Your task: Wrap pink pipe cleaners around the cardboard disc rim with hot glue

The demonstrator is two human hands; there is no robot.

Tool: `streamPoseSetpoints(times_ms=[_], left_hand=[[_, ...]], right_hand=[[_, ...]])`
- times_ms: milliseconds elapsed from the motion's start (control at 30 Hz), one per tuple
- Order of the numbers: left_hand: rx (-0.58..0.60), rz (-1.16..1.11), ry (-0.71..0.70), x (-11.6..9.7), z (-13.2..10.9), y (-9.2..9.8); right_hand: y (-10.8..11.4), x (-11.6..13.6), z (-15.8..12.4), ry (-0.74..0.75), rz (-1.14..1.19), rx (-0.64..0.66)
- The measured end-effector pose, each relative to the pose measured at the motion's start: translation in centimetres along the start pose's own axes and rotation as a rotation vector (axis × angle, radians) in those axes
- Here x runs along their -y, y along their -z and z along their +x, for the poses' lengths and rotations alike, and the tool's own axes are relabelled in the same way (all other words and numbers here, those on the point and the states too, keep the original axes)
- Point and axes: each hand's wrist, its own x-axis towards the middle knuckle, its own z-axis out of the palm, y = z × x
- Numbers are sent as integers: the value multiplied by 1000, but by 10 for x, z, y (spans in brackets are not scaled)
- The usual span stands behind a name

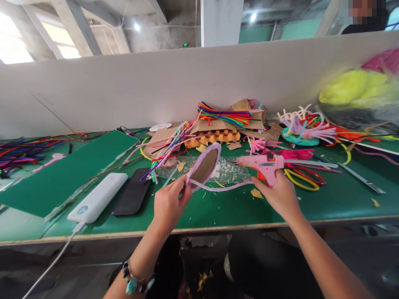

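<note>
My left hand (171,203) pinches the near end of a flat oval cardboard piece (204,168), held up off the table and tilted. Lilac pipe cleaner (226,189) runs round the oval's rim, and its loose length stretches over to my right hand (282,193). That hand is closed round the handle of a pink hot glue gun (262,164) with an orange trigger, its nozzle pointing left toward the oval. The pipe cleaner's far end meets the fingertips of my right hand. Behind the oval lies a clear plastic sheet (233,172) strewn with small scraps.
A white power bank (98,197) with a cable and a black phone (132,193) lie left. Colourful pipe cleaners (224,115) pile up behind, above an egg-carton piece (213,138). Right are scissors (302,180) and a utility knife (363,178). A low partition (156,87) backs the table.
</note>
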Motion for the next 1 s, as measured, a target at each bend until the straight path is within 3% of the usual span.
streamPoseSetpoints(times_ms=[167, 333, 433, 700, 800, 1000], left_hand=[[8, -74, 27, 2, 1, -1], [-89, -132, -34, 10, -1, -3], [-96, -177, -22, 9, -2, -1], [-126, -533, 362, -4, -2, 12], [-111, -658, 416, 3, -1, 16], [31, -775, 453, 18, -1, 19]], right_hand=[[-4, -5, 2, 1, -55, -21], [-9, -12, 4, 75, -141, -49], [-12, -13, 7, 57, -214, 4], [-29, -13, 11, 98, -278, 94], [-36, -14, 12, 128, -299, 103], [-41, -18, 14, 216, -332, 106]])
